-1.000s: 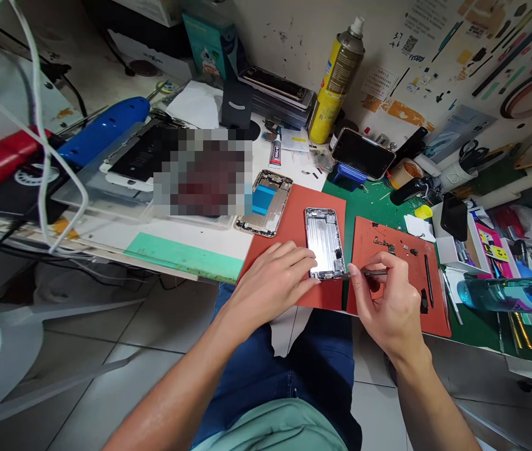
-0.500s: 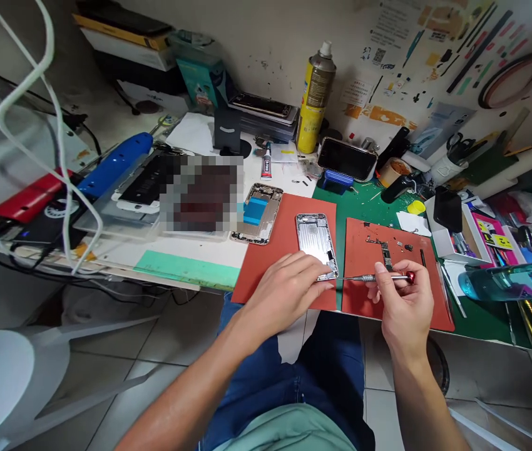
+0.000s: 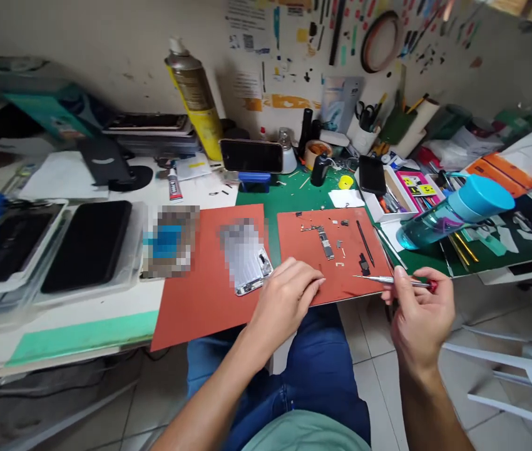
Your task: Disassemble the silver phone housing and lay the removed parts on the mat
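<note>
My right hand (image 3: 420, 307) grips a slim silver screwdriver (image 3: 372, 278) with a red end. Its tip points left over the right orange mat (image 3: 313, 250). My left hand (image 3: 290, 289) is closed in a pinch at that mat's left edge. Whatever may lie between its fingertips is too small to see. Just left of this hand, a silver phone housing (image 3: 247, 258), partly blurred, rests on the left orange mat (image 3: 200, 313). A phone logic board (image 3: 326, 242) and several small parts lie on the right mat, near a black pen-like stick (image 3: 366, 242).
A second phone housing (image 3: 172, 244) and a black phone (image 3: 86, 245) lie to the left. Along the back stand a yellow spray can (image 3: 198, 100) and a propped-up phone (image 3: 251, 156). A blue bottle (image 3: 454, 210) leans at the right beside a white parts box (image 3: 402, 199).
The view has swung right. My left hand has come off the phone housing, over to the right mat's edge. The screwdriver has drawn back right, away from the housing.
</note>
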A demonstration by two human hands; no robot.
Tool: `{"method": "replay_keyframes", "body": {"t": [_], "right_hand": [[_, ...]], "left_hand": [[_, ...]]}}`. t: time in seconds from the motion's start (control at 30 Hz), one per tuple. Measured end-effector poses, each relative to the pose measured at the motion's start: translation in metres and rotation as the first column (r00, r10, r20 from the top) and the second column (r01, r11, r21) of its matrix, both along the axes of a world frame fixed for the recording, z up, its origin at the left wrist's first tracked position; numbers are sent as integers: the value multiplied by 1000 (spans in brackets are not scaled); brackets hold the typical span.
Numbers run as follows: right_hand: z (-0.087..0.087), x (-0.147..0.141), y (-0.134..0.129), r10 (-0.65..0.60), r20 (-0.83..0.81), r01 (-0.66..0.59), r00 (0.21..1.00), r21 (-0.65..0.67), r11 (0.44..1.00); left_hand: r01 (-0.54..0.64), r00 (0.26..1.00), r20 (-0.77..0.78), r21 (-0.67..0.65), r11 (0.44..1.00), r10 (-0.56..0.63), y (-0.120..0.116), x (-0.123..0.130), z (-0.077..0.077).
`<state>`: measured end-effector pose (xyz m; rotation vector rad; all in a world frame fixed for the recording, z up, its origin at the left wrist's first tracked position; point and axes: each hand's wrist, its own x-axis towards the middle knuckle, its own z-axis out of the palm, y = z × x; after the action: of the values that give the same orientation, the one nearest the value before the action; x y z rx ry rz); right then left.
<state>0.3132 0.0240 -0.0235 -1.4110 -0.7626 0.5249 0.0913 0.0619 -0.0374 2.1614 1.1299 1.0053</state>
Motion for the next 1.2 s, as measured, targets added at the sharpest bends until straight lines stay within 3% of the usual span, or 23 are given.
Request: {"method": "replay_keyframes", "body": {"t": [0.2, 0.4, 0.67, 0.97, 1.1, 1.2], "right_hand": [[-9, 31, -30, -144, 26, 143, 989, 20, 990], [-11, 38, -41, -195, -29, 196, 980, 35, 980], [-12, 38, -38, -197, -100, 204, 975, 61, 977], [-17, 39, -40, -191, -103, 198, 976, 68, 978], [-13, 30, -44, -70, -49, 73, 996, 69, 995], [-7, 18, -47, 68, 60, -71, 996, 67, 995]], "left_hand": [[10, 983, -186, 89, 996, 7, 12, 49, -14], [-2, 955, -295, 139, 990, 44, 19, 63, -17], [-14, 956, -290, 118, 993, 48, 18, 61, -18], [12, 950, -306, 225, 974, 59, 9, 49, -13], [10, 957, -282, 252, 968, 64, -3, 33, -5], [-35, 972, -213, 268, 963, 94, -15, 4, 0]]}}
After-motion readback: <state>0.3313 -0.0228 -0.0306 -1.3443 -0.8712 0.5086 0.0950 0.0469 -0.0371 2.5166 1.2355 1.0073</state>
